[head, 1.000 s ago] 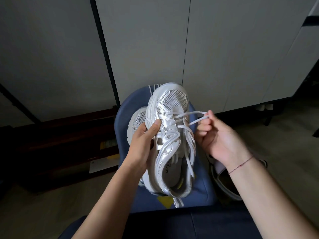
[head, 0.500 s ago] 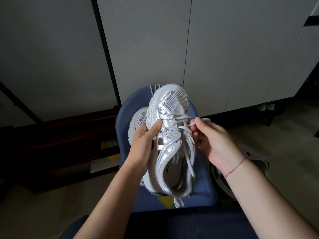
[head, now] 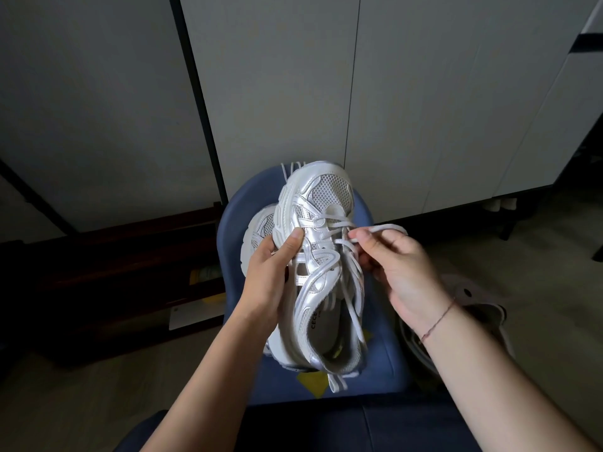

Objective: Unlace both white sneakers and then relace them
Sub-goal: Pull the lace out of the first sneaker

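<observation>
Sneaker (head: 321, 265) is held toe-away above a blue seat (head: 388, 353). The left hand (head: 270, 272) grips its left side, thumb on the upper, the other fingers hidden underneath. The right hand (head: 398, 265) pinches a loop of lace (head: 385, 228) between thumb and forefinger just right of the eyelets, the rest of the fingers curled. The lace crosses only the rows near the toe. The rows toward the collar look bare, and one loose end trails down across the opening, so this shoe is judged part-laced. Whether that is mid-unlacing or mid-relacing cannot be told from here. The second sneaker (head: 259, 236) lies on the seat just behind the left hand, mostly hidden, its lacing not readable. A strand shows past the toe at the seat's far rim, owner unclear. At least one shoe is left to finish, likely both. There is open air to the right and upward of the right hand for drawing lace out. The cabinet (head: 277, 93) is well behind. To the left it is tight, with the second sneaker close. A grey thing (head: 473, 295) sits on the floor (head: 538, 256) by the right wrist, near the seat edge.
</observation>
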`<action>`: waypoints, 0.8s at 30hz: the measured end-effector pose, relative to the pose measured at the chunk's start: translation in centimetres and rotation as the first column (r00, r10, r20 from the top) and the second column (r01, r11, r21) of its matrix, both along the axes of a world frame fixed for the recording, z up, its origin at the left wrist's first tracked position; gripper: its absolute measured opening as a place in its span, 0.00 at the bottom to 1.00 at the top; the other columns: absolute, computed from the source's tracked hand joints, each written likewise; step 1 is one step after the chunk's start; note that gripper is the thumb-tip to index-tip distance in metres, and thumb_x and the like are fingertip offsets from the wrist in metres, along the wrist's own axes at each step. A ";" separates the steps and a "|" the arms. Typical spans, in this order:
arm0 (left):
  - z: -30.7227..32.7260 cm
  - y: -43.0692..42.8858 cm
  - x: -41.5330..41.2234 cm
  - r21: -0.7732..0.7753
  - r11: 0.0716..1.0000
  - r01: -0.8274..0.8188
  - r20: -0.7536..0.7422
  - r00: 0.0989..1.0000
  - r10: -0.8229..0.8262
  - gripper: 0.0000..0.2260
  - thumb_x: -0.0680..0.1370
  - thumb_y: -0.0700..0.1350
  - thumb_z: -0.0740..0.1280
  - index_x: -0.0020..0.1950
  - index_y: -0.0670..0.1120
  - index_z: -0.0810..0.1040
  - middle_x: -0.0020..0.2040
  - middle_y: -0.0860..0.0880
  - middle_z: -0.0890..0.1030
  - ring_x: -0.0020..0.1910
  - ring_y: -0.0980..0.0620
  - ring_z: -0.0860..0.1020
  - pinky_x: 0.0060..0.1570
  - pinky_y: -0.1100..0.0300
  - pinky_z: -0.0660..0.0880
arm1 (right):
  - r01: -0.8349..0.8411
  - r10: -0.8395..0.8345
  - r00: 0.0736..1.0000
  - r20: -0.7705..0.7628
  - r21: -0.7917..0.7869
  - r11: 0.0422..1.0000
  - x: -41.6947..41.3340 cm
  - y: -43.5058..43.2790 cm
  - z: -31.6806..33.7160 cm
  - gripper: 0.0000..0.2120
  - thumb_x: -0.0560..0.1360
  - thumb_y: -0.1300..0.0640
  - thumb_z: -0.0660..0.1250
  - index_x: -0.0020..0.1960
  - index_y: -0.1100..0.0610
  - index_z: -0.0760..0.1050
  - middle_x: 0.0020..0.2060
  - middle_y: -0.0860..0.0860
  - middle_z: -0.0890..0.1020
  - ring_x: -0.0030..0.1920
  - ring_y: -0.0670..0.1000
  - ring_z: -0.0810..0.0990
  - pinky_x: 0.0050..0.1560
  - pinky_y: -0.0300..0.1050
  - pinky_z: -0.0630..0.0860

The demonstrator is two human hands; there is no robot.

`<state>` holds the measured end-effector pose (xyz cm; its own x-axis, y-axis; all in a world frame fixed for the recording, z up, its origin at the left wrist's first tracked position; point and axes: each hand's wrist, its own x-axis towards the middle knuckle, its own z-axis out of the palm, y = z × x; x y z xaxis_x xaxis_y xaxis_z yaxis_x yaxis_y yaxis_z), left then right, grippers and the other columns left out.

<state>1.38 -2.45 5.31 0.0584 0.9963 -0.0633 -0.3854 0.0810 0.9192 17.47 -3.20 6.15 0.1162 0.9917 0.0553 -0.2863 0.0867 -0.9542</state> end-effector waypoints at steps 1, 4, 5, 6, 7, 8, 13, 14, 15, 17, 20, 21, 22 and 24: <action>-0.1 0.0 0.0 0.002 1.000 0.000 -0.008 1.000 0.000 0.15 0.80 0.46 0.64 0.62 0.39 0.77 0.53 0.38 0.84 0.51 0.40 0.83 0.49 0.51 0.81 | 0.019 -0.019 1.000 0.022 -0.008 1.000 0.0 0.0 0.0 0.05 0.75 0.62 0.65 0.41 0.60 0.79 0.29 0.47 0.80 0.28 0.42 0.75 0.31 0.31 0.71; 0.0 -0.1 -0.1 0.003 1.000 0.006 -0.012 1.000 -0.006 0.15 0.80 0.46 0.64 0.63 0.38 0.77 0.53 0.38 0.83 0.51 0.41 0.83 0.48 0.51 0.80 | -0.020 -0.003 0.980 -0.197 -0.117 0.993 0.6 0.5 0.3 0.09 0.77 0.60 0.62 0.39 0.59 0.76 0.26 0.48 0.78 0.25 0.42 0.73 0.27 0.32 0.70; -0.1 -0.1 -0.2 0.002 1.000 0.012 -0.011 1.000 -0.012 0.15 0.80 0.46 0.64 0.63 0.39 0.77 0.53 0.38 0.84 0.51 0.41 0.83 0.47 0.52 0.81 | -0.067 0.011 0.937 -0.349 -0.149 0.987 1.0 0.7 0.4 0.09 0.76 0.60 0.62 0.38 0.59 0.75 0.25 0.48 0.77 0.24 0.43 0.72 0.26 0.32 0.70; 0.0 -0.2 -0.3 -0.001 1.000 0.015 -0.008 1.000 -0.015 0.15 0.80 0.46 0.64 0.63 0.39 0.77 0.53 0.39 0.84 0.50 0.42 0.84 0.47 0.53 0.81 | -0.124 0.029 0.867 -0.498 -0.159 0.979 1.5 0.9 0.7 0.08 0.74 0.59 0.64 0.37 0.58 0.74 0.25 0.48 0.76 0.23 0.42 0.71 0.25 0.32 0.70; 0.0 -0.2 -0.3 -0.004 1.000 0.019 -0.003 1.000 -0.019 0.14 0.80 0.46 0.64 0.62 0.40 0.77 0.53 0.39 0.84 0.50 0.43 0.84 0.46 0.54 0.81 | -0.166 0.043 0.787 -0.615 -0.144 0.975 2.0 1.2 0.9 0.07 0.71 0.58 0.66 0.35 0.58 0.74 0.25 0.47 0.74 0.22 0.42 0.70 0.24 0.31 0.69; 0.0 -0.2 -0.4 -0.003 1.000 0.023 0.002 1.000 -0.023 0.14 0.81 0.47 0.64 0.62 0.40 0.77 0.53 0.40 0.84 0.50 0.43 0.84 0.46 0.54 0.81 | -0.177 0.043 0.715 -0.698 -0.121 0.977 2.7 1.5 1.0 0.06 0.67 0.58 0.68 0.33 0.57 0.75 0.25 0.47 0.74 0.22 0.42 0.70 0.25 0.31 0.68; 0.2 -0.3 -0.1 -0.004 1.000 0.024 0.032 0.999 -0.023 0.14 0.81 0.45 0.63 0.62 0.39 0.78 0.52 0.39 0.84 0.47 0.44 0.84 0.42 0.56 0.81 | -0.111 0.004 0.808 -0.589 -0.145 0.983 3.1 1.4 0.4 0.09 0.73 0.52 0.62 0.43 0.59 0.75 0.30 0.49 0.77 0.27 0.43 0.74 0.29 0.33 0.72; 0.2 -0.3 0.0 -0.005 1.000 0.023 0.033 0.999 -0.023 0.14 0.81 0.45 0.63 0.62 0.38 0.77 0.52 0.38 0.84 0.47 0.44 0.84 0.42 0.56 0.81 | -0.128 0.040 0.871 -0.489 -0.147 0.981 2.4 1.2 0.2 0.10 0.72 0.53 0.63 0.45 0.59 0.76 0.30 0.49 0.78 0.27 0.43 0.75 0.30 0.32 0.73; 0.1 -0.3 0.1 -0.004 1.000 0.022 0.030 0.999 -0.022 0.15 0.81 0.45 0.64 0.62 0.38 0.77 0.52 0.38 0.84 0.48 0.43 0.84 0.43 0.55 0.81 | -0.128 0.065 0.917 -0.394 -0.137 0.982 1.7 1.0 -0.1 0.08 0.71 0.55 0.64 0.45 0.60 0.76 0.30 0.50 0.79 0.27 0.43 0.76 0.30 0.33 0.74; 0.0 -0.3 0.2 0.000 1.000 0.017 0.024 1.000 -0.017 0.14 0.80 0.45 0.64 0.62 0.38 0.77 0.52 0.38 0.84 0.48 0.43 0.84 0.43 0.55 0.81 | -0.072 0.042 0.962 -0.269 -0.103 0.992 0.5 0.8 -0.3 0.04 0.73 0.61 0.65 0.44 0.61 0.77 0.30 0.51 0.81 0.27 0.44 0.76 0.30 0.34 0.74; 0.0 -0.3 0.2 0.005 1.000 0.013 0.025 1.000 -0.013 0.14 0.80 0.44 0.64 0.62 0.38 0.77 0.50 0.39 0.84 0.46 0.44 0.84 0.41 0.57 0.80 | -0.004 -0.018 0.963 -0.269 -0.083 0.997 0.0 0.8 -0.3 0.05 0.74 0.65 0.64 0.42 0.61 0.78 0.30 0.51 0.81 0.28 0.45 0.77 0.32 0.34 0.76; 0.0 -0.3 0.1 0.006 1.000 0.014 0.027 1.000 -0.015 0.13 0.80 0.44 0.64 0.61 0.38 0.77 0.50 0.40 0.85 0.45 0.45 0.85 0.40 0.57 0.80 | 0.000 -0.023 0.961 -0.275 -0.084 0.997 0.2 0.8 -0.3 0.05 0.75 0.65 0.64 0.42 0.61 0.78 0.30 0.51 0.81 0.29 0.45 0.76 0.32 0.34 0.75; 0.1 -0.4 0.0 0.004 1.000 0.015 0.030 0.999 -0.015 0.13 0.80 0.44 0.64 0.61 0.38 0.77 0.49 0.40 0.85 0.45 0.45 0.85 0.40 0.57 0.80 | 0.001 -0.028 0.955 -0.294 -0.093 0.996 0.4 1.0 -0.2 0.06 0.76 0.64 0.63 0.41 0.61 0.77 0.29 0.51 0.80 0.28 0.44 0.76 0.31 0.33 0.74; 0.1 -0.4 -0.2 0.000 1.000 0.013 0.023 1.000 -0.013 0.13 0.80 0.45 0.64 0.61 0.40 0.78 0.50 0.41 0.85 0.47 0.45 0.85 0.42 0.57 0.81 | -0.003 -0.049 0.914 -0.404 -0.127 0.992 1.3 1.4 0.0 0.08 0.78 0.60 0.61 0.41 0.60 0.75 0.27 0.48 0.78 0.26 0.42 0.74 0.28 0.31 0.72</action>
